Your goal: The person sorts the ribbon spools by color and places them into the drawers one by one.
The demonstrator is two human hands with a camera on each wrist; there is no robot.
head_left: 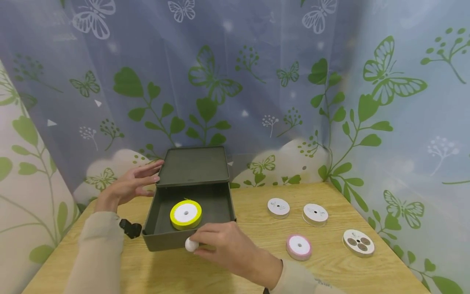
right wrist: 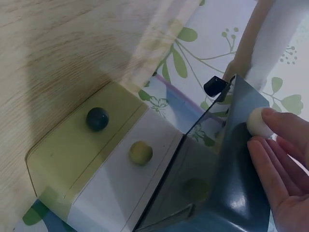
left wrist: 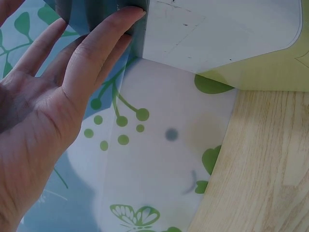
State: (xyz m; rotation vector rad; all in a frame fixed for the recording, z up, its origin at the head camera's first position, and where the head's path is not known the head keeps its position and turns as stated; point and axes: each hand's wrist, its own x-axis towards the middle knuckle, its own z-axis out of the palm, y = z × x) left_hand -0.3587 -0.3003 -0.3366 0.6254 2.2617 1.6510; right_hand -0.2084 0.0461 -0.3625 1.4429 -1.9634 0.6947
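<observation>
A small chest of drawers (head_left: pixel 194 165) with a dark grey top stands at the back left of the table. Its dark top drawer (head_left: pixel 167 241) is pulled out, and a yellow-edged ribbon spool (head_left: pixel 186 214) lies flat inside. Thumb and fingertips of my right hand (head_left: pixel 233 250) pinch the round white knob (right wrist: pixel 259 122) on the drawer front. My left hand (head_left: pixel 126 185) braces the chest's left side with extended fingers, the fingertips (left wrist: pixel 137 14) right at the dark upper part.
Below the open drawer are a white drawer (right wrist: pixel 118 181) with a yellow knob and a yellow drawer (right wrist: pixel 72 140) with a dark knob. To the right lie a pink-edged spool (head_left: pixel 299 247) and several white spools (head_left: pixel 315 214). A patterned curtain (head_left: pixel 257 102) hangs behind.
</observation>
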